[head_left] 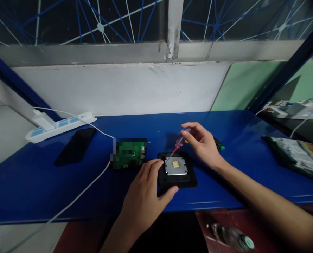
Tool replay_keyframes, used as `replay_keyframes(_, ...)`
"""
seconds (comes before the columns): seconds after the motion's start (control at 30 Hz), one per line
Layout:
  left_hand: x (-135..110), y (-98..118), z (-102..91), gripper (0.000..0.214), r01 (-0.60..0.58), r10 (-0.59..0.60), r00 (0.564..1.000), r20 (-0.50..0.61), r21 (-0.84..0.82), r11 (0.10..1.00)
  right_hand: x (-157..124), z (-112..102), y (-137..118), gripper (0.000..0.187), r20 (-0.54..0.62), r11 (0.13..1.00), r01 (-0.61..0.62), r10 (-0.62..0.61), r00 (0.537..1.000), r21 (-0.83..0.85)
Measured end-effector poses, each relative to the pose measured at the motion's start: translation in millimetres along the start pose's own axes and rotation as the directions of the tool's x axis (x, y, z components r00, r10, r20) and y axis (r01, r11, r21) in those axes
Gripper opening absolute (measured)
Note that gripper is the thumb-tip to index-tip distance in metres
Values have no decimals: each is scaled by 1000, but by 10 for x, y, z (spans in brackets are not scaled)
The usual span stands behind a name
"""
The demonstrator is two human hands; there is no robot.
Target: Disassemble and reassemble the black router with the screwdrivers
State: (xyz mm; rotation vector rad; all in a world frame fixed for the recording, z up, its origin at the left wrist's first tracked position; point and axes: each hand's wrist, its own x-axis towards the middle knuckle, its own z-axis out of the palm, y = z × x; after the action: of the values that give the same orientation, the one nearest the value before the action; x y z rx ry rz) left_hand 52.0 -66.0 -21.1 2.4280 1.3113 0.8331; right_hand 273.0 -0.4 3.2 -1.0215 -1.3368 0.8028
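A black square tray (190,181) lies on the blue table (40,182) and carries a silver metal plate (176,168) with a small tan square at its centre. My left hand (146,196) grips the tray's left edge, fingers on top and thumb against its front side. My right hand (202,142) pinches a small screwdriver with a red and clear handle (179,140), held slanted, its tip touching the plate's upper left corner.
A green circuit board (130,153) sits just left of the tray. A black phone (76,146), a white power strip (60,125) and a white cable (88,182) lie at the left. A green-tipped tool (219,144) is behind my right hand. Foil bags (296,154) lie at the right; a plastic bottle (232,237) lies below the table.
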Motion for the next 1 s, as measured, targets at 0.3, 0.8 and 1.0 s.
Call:
replay_keyframes(0.3,12,10,-9,53,-18,18,1000,0,26,999,-11,8,-29,28,8,999,-32,32,999,12)
replay_keyframes(0.8,9,18,-3,53,-12,13,1000,-9,8,1000,-13,-18,28,25,28,999,-51,51,998,13)
replay_keyframes(1.0,11,12,0,54,-12,12,1000,-4,20,1000,-11,-21,16,25,31,998,-62,61,998,32)
